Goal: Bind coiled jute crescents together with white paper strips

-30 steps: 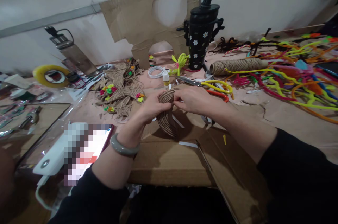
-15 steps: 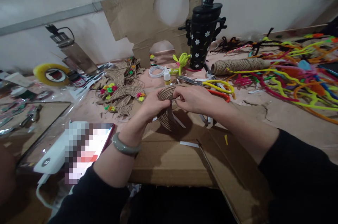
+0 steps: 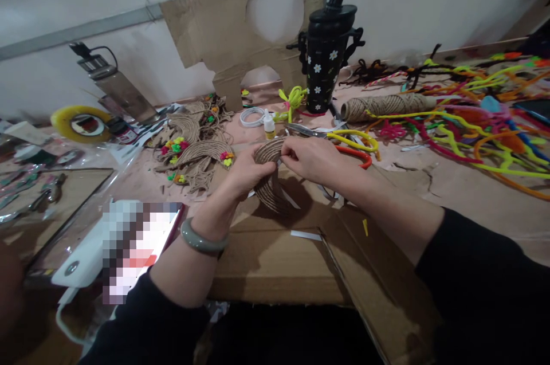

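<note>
A curved piece covered in rows of brown twine [image 3: 272, 196] is held up over the cardboard, its lower end hanging down. My left hand [image 3: 249, 173] grips its left side, thumb on the front. At its upper right edge my right hand [image 3: 307, 156] is closed in a pinch; the fingertips touch the piece, and anything small between them is hidden. A pale strip [image 3: 292, 199] shows along the piece's inner side. Just behind stand a small white glue bottle [image 3: 268, 124] and scissors [image 3: 352, 141] with yellow and orange handles.
More twine arcs with coloured flowers [image 3: 201, 153] lie left. A phone [image 3: 146, 250] and white power bank [image 3: 94, 244] are near my left forearm. Behind stands a black flowered cup [image 3: 322, 67]; a twine roll [image 3: 387, 107] and bright pipe cleaners [image 3: 455, 147] lie right. Cardboard [image 3: 275, 262] lies below.
The whole view has shifted slightly left. Both hands keep their hold at the twine piece, with only a slight movement of the right fingers.
</note>
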`<control>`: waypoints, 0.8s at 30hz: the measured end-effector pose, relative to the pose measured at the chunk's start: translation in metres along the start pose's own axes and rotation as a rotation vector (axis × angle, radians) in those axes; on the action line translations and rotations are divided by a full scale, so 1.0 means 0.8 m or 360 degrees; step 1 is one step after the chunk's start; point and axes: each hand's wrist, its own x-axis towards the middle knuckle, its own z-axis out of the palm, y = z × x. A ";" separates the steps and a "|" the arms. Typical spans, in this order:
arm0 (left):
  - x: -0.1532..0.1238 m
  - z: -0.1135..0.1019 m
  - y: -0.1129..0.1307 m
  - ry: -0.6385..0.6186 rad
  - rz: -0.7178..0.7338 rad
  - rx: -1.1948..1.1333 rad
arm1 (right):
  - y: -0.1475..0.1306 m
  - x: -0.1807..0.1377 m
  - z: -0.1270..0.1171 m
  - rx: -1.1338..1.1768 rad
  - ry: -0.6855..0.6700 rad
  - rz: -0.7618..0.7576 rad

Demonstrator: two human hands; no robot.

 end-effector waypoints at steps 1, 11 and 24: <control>0.000 0.000 0.000 0.0029 0.0000 0.0014 | -0.001 0.000 0.000 0.0002 0.0013 0.0013; 0.006 -0.003 -0.001 0.0234 0.0180 0.0071 | 0.002 0.002 0.009 0.0149 0.0143 0.0083; 0.004 0.000 0.001 0.0262 0.0387 0.0273 | 0.005 0.007 0.024 0.0342 0.0247 0.0112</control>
